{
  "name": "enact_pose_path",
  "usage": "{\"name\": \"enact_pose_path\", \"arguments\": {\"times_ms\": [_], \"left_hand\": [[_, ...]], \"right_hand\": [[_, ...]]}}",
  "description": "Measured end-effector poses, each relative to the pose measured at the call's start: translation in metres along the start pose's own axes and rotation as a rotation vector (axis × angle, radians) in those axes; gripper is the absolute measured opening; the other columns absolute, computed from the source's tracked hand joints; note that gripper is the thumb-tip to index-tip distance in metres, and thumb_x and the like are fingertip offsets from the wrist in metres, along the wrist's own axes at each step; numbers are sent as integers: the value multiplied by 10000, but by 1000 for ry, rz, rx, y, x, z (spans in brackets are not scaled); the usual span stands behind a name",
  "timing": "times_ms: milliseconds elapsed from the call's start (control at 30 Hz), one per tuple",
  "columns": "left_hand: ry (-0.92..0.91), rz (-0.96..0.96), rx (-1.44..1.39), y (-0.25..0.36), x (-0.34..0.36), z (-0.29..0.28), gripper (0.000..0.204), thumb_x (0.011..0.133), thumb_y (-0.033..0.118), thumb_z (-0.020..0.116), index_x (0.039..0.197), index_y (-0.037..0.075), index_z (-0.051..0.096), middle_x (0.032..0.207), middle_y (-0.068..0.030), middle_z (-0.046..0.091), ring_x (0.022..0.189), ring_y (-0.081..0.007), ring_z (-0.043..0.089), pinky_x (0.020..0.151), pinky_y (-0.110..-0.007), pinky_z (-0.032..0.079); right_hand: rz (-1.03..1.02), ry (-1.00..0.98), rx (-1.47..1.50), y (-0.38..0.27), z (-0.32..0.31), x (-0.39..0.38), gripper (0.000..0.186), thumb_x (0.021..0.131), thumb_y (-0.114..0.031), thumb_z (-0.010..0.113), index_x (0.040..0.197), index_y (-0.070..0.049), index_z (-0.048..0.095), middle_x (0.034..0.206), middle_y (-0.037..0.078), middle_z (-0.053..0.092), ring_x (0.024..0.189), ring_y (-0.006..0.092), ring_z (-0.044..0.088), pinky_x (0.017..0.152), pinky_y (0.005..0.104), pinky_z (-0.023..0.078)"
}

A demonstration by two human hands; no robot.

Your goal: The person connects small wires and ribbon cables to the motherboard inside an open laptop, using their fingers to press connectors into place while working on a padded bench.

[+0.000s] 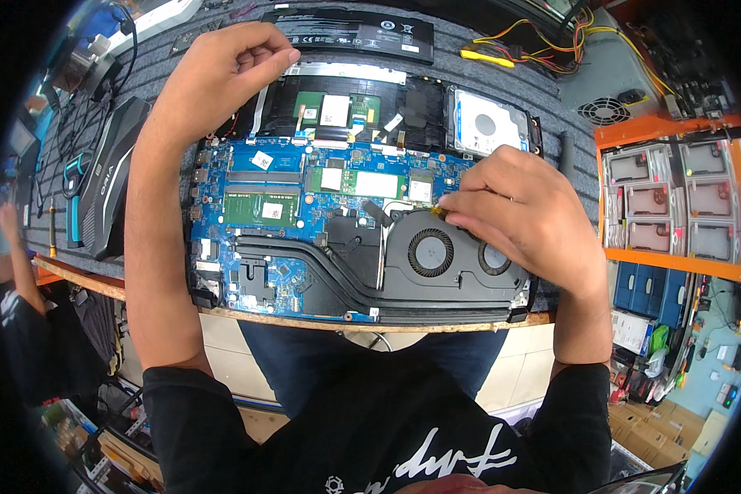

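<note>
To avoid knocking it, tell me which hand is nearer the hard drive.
Right. The right hand is just on the near side of the hard drive; the left hand is well to the drive's left, by the long black battery.

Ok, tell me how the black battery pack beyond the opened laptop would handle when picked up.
The battery pack would likely stay stiff, given its slab-like shape. Lying broad and flat, it should slide rather than roll or tip. Its labelled casing suggests cells, so perhaps heavy for its thinness.
</note>
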State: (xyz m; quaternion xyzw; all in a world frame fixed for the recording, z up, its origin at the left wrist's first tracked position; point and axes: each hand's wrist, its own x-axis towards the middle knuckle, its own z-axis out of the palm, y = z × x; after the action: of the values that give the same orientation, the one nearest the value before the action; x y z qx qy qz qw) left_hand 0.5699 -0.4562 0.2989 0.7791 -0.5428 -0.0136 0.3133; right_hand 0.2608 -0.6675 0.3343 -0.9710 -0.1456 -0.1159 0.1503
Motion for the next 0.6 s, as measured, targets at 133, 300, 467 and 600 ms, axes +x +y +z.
{"name": "enact_pose_path", "arguments": {"times_ms": [133,300,467,600], "left_hand": [[-7,-1,18,-1,-1,0,224,1017,209,758,1094,-1,739,866,-44,724,774,-94,612,715,-266,493],[-6,28,11,-1,1,0,227,1020,211,755,1104,0,740,883,-51,738,788,-97,630,721,-271,501],[-14,46,46,-4,1,-1,232,1024,211,751,1112,-3,740,890,-55,743,792,-105,641,736,-274,513],[-21,22,15,-3,1,2,233,1025,212,748,1116,-2,740,895,-59,743,802,-116,644,750,-275,517]], "right_hand": [[15,31,-29,-4,6,-2,230,774,-71,873,987,-66,786,933,47,683,852,264,666,735,390,544],[-17,65,-106,-2,12,-3,194,788,-117,837,939,-92,717,911,23,591,872,230,633,732,373,524],[21,95,-95,-2,17,-2,195,801,-104,827,949,-93,702,918,37,601,868,247,635,746,390,537],[59,91,-26,-6,15,-1,263,733,-29,873,964,-71,754,949,46,679,850,266,666,725,395,554]]}}
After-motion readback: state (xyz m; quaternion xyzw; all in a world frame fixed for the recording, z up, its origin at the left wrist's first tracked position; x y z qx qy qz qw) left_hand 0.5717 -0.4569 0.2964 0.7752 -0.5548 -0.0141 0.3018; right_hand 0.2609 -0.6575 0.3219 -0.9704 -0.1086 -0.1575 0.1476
